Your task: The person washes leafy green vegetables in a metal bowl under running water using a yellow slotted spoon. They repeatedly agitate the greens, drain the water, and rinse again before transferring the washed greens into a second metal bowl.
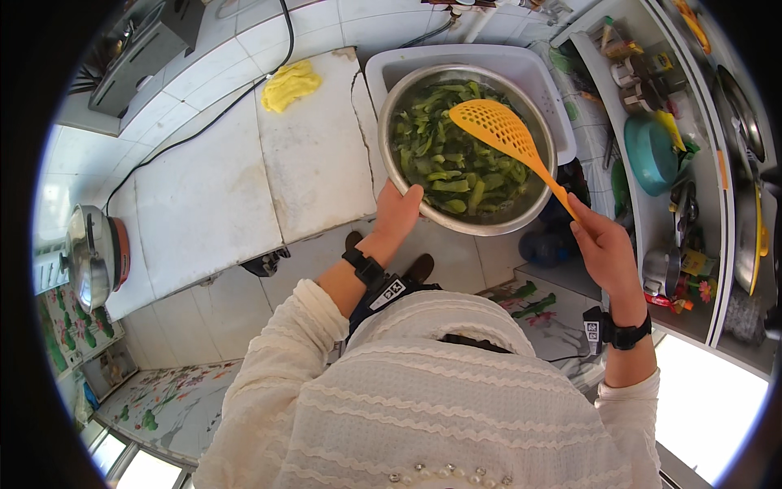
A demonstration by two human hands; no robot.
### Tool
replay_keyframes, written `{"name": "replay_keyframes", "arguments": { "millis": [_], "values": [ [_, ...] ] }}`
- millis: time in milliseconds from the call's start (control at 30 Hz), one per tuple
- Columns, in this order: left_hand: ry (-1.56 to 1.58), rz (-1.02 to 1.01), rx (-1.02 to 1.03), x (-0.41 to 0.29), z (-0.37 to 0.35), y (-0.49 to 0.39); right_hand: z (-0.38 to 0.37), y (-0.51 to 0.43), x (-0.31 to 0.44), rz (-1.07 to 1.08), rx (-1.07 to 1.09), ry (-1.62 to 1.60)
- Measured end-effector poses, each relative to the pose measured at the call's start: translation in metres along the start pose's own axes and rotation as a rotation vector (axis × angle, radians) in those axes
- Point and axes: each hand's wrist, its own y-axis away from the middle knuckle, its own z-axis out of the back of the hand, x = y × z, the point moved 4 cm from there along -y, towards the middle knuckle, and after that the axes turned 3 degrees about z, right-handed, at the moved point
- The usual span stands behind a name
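A wide stainless steel bowl (489, 230) holds cut green leafy vegetables (449, 183) lying in water. My left hand (397, 211) grips the bowl's near left rim, with the thumb over the edge. In my right hand (602, 244) is the handle of an orange plastic slotted skimmer (498, 127). Its perforated head is over the bowl's right half and hides some of the vegetables below. Beneath and behind the bowl is a pale grey plastic basin (385, 59).
White tiled counter (201, 189) runs left, bearing a yellow cloth (290, 85), a black cable (201, 127) and a lidded pan (88, 257). Open shelves (657, 244) on the right hold a teal bowl (650, 153) and pots. A knife rack (146, 61) hangs at upper left.
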Motion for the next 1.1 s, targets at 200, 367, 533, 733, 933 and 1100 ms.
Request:
{"name": "replay_keyframes", "arguments": {
  "millis": [200, 367, 533, 733, 933, 1100],
  "values": [
    [0.072, -0.044, -0.036, 0.002, -0.001, 0.003, -0.054, -0.040, -0.009, 0.109, 0.063, 0.383],
    [-0.033, 0.020, 0.025, 0.003, 0.002, -0.003, -0.041, -0.040, -0.023, -0.041, 0.068, -0.123],
    [-0.005, 0.007, 0.024, 0.007, 0.002, -0.004, 0.015, 0.015, -0.003, -0.071, 0.174, -0.263],
    [0.070, -0.052, -0.026, 0.007, 0.000, -0.004, -0.013, 0.018, 0.001, -0.198, 0.334, -0.175],
    [0.092, -0.002, -0.044, 0.003, -0.001, 0.000, -0.052, 0.001, -0.008, -0.037, 0.152, -0.182],
    [0.050, 0.002, -0.065, 0.003, 0.000, -0.007, -0.002, 0.028, -0.006, -0.262, 0.221, -0.397]
  ]
}}
